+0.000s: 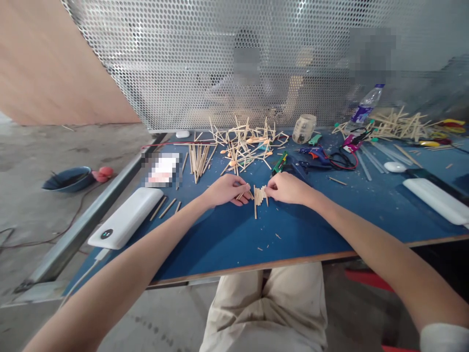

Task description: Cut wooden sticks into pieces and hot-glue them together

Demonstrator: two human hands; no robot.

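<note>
A row of short wooden sticks point(260, 196) lies side by side on the blue tabletop point(220, 239), with a longer stick reaching toward me on its left side. My left hand point(231, 189) is closed around a few short sticks just left of the row. At the row's right end, my right hand point(287, 187) pinches a short stick that stands against the others. Its fingertips partly hide that stick. Right behind this hand lies a green-handled tool point(280, 163).
Loose sticks point(242, 146) form a tangled heap at the back, beside a sheaf of longer sticks point(199, 159). A white power bank point(126, 217) lies left. Glue guns point(317, 155), a clear jar point(304, 128) and a water bottle point(366, 106) occupy the back right, before a perforated metal screen point(176, 63).
</note>
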